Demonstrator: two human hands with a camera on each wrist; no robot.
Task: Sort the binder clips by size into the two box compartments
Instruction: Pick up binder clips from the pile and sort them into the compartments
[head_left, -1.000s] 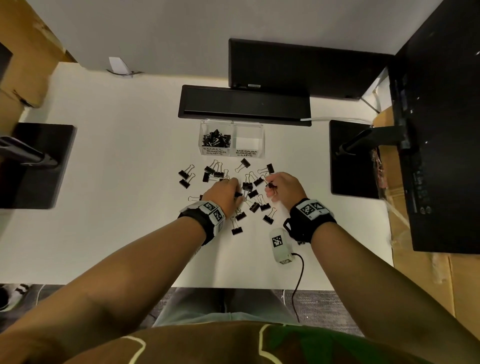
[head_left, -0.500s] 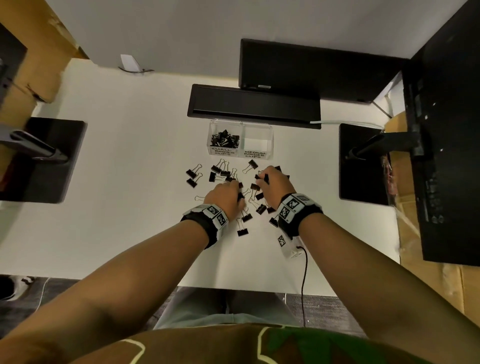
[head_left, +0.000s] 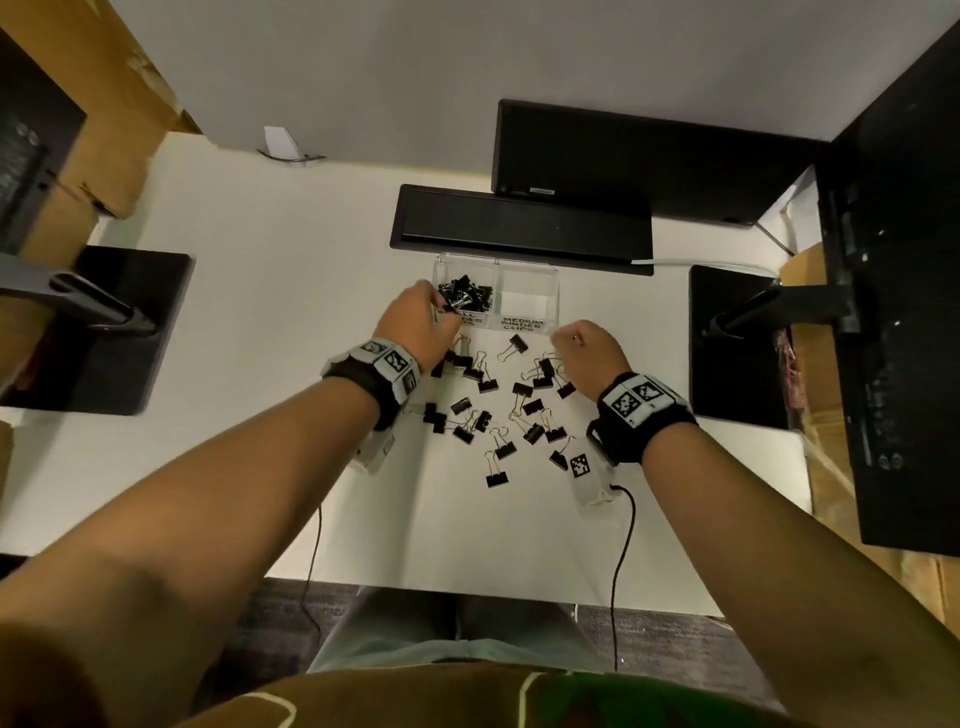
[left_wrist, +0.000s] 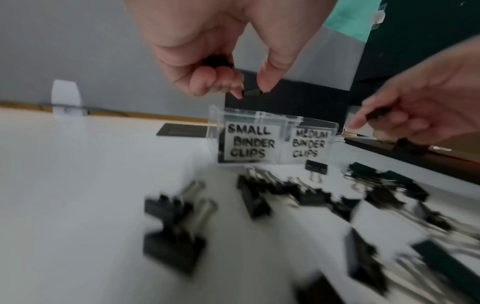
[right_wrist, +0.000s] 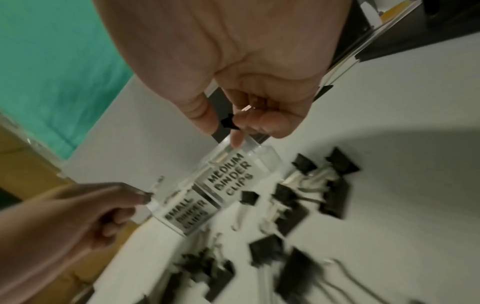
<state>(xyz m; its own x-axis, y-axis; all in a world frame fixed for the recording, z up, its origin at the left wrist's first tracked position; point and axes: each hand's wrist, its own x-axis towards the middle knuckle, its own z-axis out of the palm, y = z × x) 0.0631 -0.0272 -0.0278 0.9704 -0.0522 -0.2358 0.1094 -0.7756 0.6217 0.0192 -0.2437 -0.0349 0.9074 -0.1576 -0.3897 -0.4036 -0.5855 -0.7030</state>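
Clear plastic box: the left hand pinches a small black clip above its "SMALL" compartment; the right hand pinches another clip just beside its "MEDIUM" compartment. Loose clips lie before it.

you've got two readable labels on the clear box: left compartment "small binder clips", right "medium binder clips".

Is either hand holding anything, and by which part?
Left hand pinches a small binder clip by its black body; right hand pinches another clip, hold mostly hidden.
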